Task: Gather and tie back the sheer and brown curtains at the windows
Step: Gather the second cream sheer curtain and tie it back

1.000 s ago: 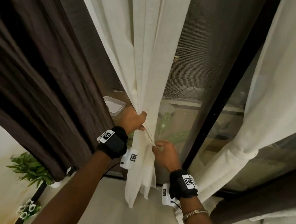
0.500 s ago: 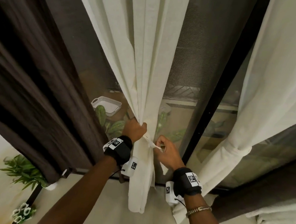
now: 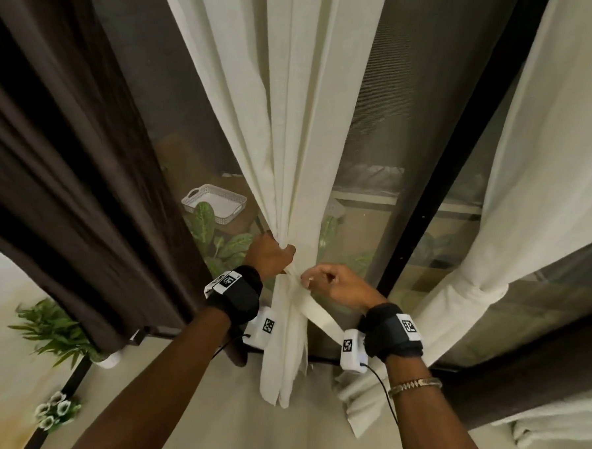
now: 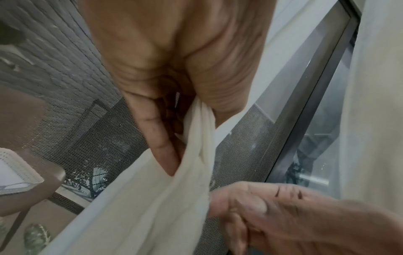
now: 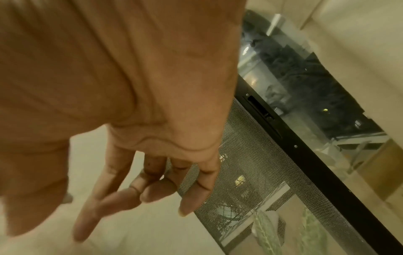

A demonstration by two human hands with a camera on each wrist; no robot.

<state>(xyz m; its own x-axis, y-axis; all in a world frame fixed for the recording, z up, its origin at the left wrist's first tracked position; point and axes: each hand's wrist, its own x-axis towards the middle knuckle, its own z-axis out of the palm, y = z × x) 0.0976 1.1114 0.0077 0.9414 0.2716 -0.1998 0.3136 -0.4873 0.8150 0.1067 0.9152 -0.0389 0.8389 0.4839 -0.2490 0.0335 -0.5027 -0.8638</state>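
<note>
A cream sheer curtain (image 3: 301, 156) hangs in the middle of the window, gathered into a bundle. My left hand (image 3: 272, 254) grips the bundle at its narrowest point; the left wrist view shows the fingers of the left hand (image 4: 174, 103) curled round the fabric (image 4: 152, 207). Just right of it, my right hand (image 3: 319, 280) pinches a flat cream tie band (image 3: 320, 315) that runs from the bundle down under my right wrist. The right wrist view is blurred and shows only the loosely bent fingers (image 5: 152, 181). The brown curtain (image 3: 69, 143) hangs loose at left.
A second sheer curtain (image 3: 473, 292) at right is tied with a band. A black window frame (image 3: 436, 197) stands between the two. Behind the glass are a white basket (image 3: 217, 203) and leafy plants (image 3: 228, 244). A potted fern (image 3: 55, 332) stands on the floor at left.
My right hand has drawn the tie band out from the bundle and moved a little right and up. My left hand keeps its grip on the gathered sheer curtain.
</note>
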